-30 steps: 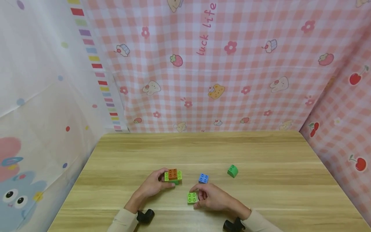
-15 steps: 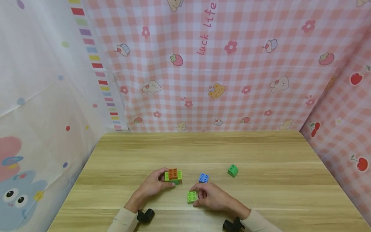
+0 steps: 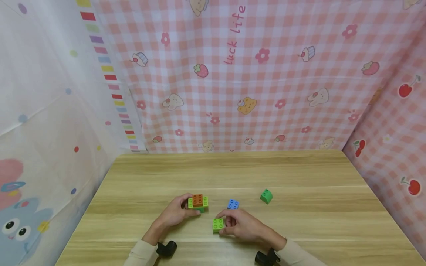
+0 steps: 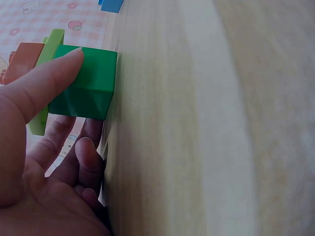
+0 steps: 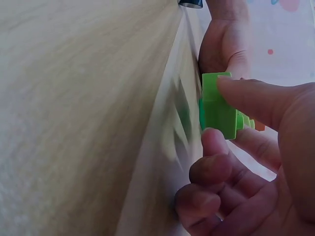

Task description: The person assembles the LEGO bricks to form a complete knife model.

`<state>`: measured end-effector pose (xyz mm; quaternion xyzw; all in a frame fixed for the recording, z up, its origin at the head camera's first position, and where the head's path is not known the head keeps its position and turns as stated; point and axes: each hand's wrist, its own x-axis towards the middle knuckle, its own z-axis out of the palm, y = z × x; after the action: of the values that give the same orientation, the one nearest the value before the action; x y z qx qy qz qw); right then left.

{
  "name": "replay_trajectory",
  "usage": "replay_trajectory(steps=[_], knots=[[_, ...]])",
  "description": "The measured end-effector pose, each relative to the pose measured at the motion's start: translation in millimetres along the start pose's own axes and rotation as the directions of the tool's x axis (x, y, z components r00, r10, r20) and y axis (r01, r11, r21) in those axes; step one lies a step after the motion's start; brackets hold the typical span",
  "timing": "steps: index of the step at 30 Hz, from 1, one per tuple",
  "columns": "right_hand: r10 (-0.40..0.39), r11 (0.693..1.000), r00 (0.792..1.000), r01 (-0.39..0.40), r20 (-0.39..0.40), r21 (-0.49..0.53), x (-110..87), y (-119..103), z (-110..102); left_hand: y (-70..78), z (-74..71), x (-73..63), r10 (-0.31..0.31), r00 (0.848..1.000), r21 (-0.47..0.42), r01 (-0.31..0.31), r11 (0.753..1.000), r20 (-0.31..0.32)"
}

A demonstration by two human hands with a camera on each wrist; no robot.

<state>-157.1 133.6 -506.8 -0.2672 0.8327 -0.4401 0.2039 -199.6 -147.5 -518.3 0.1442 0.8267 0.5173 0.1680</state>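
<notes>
My left hand (image 3: 174,212) grips a small stack of toy building bricks on the table. An orange-brown brick (image 3: 198,200) tops it, a lime flat piece (image 3: 205,202) lies in the middle, and a dark green brick (image 4: 93,81) forms the bottom, with the thumb across its side. To the right, my right hand (image 3: 247,224) pinches a lime brick (image 3: 217,224) between thumb and fingers, studs up in the head view. A gap separates this brick from the stack. Just behind the right hand sits a blue brick (image 3: 233,204).
Farther back and right, a green brick with a curved side (image 3: 266,196) lies on the wooden table (image 3: 299,173). Black wrist camera mounts (image 3: 167,248) sit at both sleeves. Patterned cloths (image 3: 259,81) hang behind and at both sides.
The right hand has shifted slightly left with the lime brick, a little nearer the stack. The left hand and stack stay put; the head view has tilted slightly.
</notes>
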Motion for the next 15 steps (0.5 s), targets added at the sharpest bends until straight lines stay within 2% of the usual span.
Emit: replay_trajectory(steps=[8,12,15], knots=[[-0.041,0.999,0.999,0.041,-0.012,0.004,2.8,-7.5,-4.5,-1.0,-0.1,0.5,-0.015,1.000,-0.006,0.015,1.000,-0.002],[-0.083,0.995,0.995,0.080,-0.059,-0.052,5.1,-13.2,-8.2,-2.0,-0.5,1.0,-0.006,1.000,-0.005,0.006,1.000,0.000],[-0.090,0.993,0.990,0.081,-0.110,-0.081,6.8,-18.7,-10.6,-2.9,-0.8,1.5,0.004,1.000,-0.002,-0.004,1.000,0.001]])
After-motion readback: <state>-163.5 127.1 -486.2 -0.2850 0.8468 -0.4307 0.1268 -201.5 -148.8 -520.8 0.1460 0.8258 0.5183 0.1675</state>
